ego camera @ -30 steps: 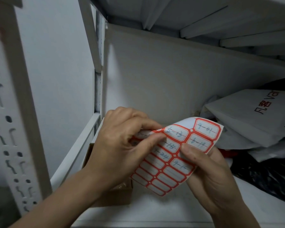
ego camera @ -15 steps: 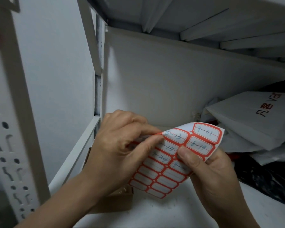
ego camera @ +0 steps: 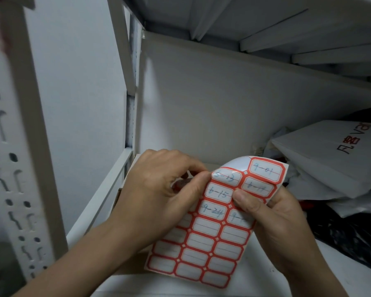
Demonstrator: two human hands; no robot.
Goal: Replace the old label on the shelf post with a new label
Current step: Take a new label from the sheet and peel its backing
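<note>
I hold a sheet of red-bordered white labels [ego camera: 210,232] in front of the shelf, its top curled toward me. Several upper labels carry blue handwriting. My right hand [ego camera: 276,221] grips the sheet's right side, thumb pressed on its face. My left hand [ego camera: 159,194] pinches at the upper left edge of the sheet with thumb and forefinger, at a label there. The perforated white shelf post [ego camera: 15,168] stands at the far left. A reddish smear at the post's top left edge is too blurred to identify.
A white metal shelf board [ego camera: 180,284] lies below my hands, with a brown cardboard box [ego camera: 126,262] under my left wrist. White and black plastic bags [ego camera: 330,163] are piled at the right. A second post [ego camera: 133,103] and a white back panel stand behind.
The label sheet has turned more upright and swung lower, toward me. My left thumb and forefinger have closed on its upper left edge. Both hands stay on the sheet.
</note>
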